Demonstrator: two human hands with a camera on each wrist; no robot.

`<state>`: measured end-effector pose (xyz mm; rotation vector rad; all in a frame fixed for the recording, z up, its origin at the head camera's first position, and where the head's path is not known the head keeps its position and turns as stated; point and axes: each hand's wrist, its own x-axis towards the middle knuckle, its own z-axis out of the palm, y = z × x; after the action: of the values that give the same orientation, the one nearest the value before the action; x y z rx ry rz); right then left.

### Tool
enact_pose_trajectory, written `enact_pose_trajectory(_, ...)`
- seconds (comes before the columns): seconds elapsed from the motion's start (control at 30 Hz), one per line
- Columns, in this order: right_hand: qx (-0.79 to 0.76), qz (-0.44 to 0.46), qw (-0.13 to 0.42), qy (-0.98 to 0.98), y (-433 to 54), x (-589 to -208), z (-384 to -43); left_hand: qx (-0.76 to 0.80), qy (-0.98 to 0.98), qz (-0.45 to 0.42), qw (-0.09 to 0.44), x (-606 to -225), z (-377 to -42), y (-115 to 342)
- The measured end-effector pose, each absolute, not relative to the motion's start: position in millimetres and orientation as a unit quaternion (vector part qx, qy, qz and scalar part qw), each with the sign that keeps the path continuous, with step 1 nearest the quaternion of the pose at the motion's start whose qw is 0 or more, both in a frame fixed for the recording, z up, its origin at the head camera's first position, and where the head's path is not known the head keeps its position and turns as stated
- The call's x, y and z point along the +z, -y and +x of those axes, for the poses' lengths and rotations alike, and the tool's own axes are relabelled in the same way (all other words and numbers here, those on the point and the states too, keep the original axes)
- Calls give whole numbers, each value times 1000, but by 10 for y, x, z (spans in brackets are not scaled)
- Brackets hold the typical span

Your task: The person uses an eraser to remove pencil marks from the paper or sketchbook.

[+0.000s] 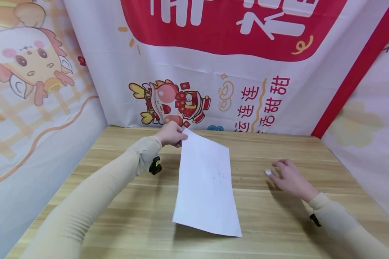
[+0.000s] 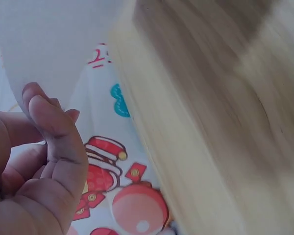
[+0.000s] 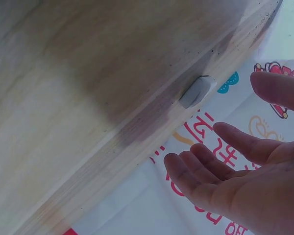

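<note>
My left hand (image 1: 171, 134) pinches the top left corner of a white sheet of paper (image 1: 204, 183), with the thumb and fingers also visible on the sheet's edge in the left wrist view. The paper is tilted up off the table, its near edge casting a shadow below. Small dark specks lie on its right half. To the right, my right hand (image 1: 290, 180) is held over the table with fingers spread and slightly bent. A small whitish block like an eraser (image 3: 198, 92) lies on the wood near its fingertips, apart from them in the right wrist view.
The wooden table (image 1: 126, 216) has a few dark crumbs (image 1: 241, 177) to the right of the paper. A printed cloth (image 1: 194, 64) with red and white patterns hangs behind the table, and more patterned cloth covers both sides.
</note>
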<state>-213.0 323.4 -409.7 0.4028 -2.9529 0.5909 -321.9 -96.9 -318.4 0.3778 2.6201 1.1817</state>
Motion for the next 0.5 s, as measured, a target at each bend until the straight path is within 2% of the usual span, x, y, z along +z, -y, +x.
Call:
enact_pose_trajectory(0.3,195,138,55,970,-3207,-4089,-2134,383,-910,126,94,-3149,-3245,1011)
enact_pose_trajectory(0.4,192,136,56,970,-3203,-4084,-2128,416,-896,106,112,-3150,-3239,1022)
enact_pose_trajectory(0.5,188,136,56,971,-3206,-4086,-2128,412,-899,107,108,-3146,-3238,1036)
